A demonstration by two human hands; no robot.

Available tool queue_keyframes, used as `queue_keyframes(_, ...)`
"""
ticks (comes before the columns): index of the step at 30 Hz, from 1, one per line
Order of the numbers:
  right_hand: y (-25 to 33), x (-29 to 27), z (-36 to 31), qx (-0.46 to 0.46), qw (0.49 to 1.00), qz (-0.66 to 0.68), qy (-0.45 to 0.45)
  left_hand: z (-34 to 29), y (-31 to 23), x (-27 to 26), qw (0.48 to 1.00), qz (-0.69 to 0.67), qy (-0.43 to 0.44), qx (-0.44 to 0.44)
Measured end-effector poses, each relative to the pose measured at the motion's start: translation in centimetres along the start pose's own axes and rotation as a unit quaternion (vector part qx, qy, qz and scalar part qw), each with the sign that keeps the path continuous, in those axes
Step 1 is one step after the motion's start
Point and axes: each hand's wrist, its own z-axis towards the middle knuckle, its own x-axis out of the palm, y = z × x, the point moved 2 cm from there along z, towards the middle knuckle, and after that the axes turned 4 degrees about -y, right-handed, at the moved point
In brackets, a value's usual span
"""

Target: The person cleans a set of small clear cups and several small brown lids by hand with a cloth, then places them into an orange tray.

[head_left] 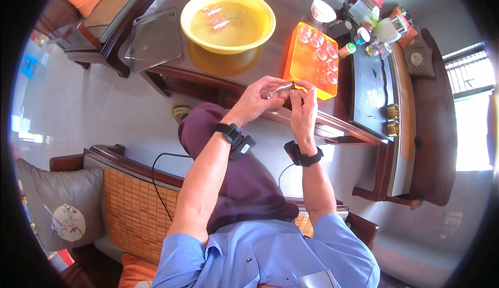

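Head view: left hand (249, 103) and right hand (304, 102) both pinch a clear cup (281, 91) over the table's (281, 8) near edge. Just beyond, an orange tray (305, 63) holds similar cups; a yellow basin (227, 48) stands left.

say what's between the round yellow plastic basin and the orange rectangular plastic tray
Just dark wooden tabletop separates the yellow basin from the orange tray in the head view.

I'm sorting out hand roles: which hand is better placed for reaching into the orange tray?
Probably the right hand: it is nearer the orange tray, close to its near edge. The left hand sits farther left, holding a small clear object.
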Motion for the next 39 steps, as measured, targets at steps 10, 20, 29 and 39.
queue_keyframes(10,0.6,-0.5,-0.7,-0.034,0.999,-0.028,0.006,0.1,1.1,-0.7,0.988,-0.078,0.059,-0.122)
queue_keyframes(20,2.4,-1.6,0.0,-0.047,0.974,0.201,-0.092,0.1,0.9,-0.9,0.989,-0.104,0.023,-0.107)
queue_keyframes(29,0.1,4.6,-4.6,-0.228,0.932,-0.273,0.063,-0.5,-1.0,-0.5,0.972,-0.208,-0.043,-0.096)
queue_keyframes(39,-0.4,1.9,0.3,0.018,0.996,0.027,0.088,0.3,0.4,-0.5,0.986,-0.168,-0.002,-0.022)
